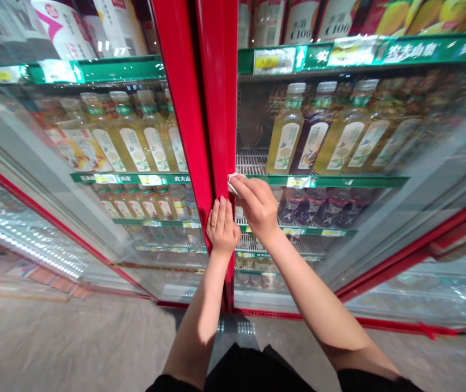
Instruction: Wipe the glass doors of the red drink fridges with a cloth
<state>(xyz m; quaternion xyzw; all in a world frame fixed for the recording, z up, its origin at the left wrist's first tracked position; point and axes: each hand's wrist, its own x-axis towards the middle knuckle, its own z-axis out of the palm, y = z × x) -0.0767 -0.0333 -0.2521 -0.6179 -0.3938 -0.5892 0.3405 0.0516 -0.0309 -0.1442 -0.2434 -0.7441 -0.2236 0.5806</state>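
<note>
My right hand is closed on a small white cloth or tissue, of which only a corner shows. It presses this against the inner edge of the right-hand glass door, beside its red frame. Lower and to the left, my left hand lies flat on the red frame with its fingers stretched upward, holding nothing. A ring sits on one of its fingers. Behind the glass, level with my right hand, bottled drinks stand on a wire shelf with a green price strip.
The left glass door has its own red frame, with more bottles behind it. Further red-framed coolers stand at the far left and right. Grey floor lies below, and the glass carries bright reflections.
</note>
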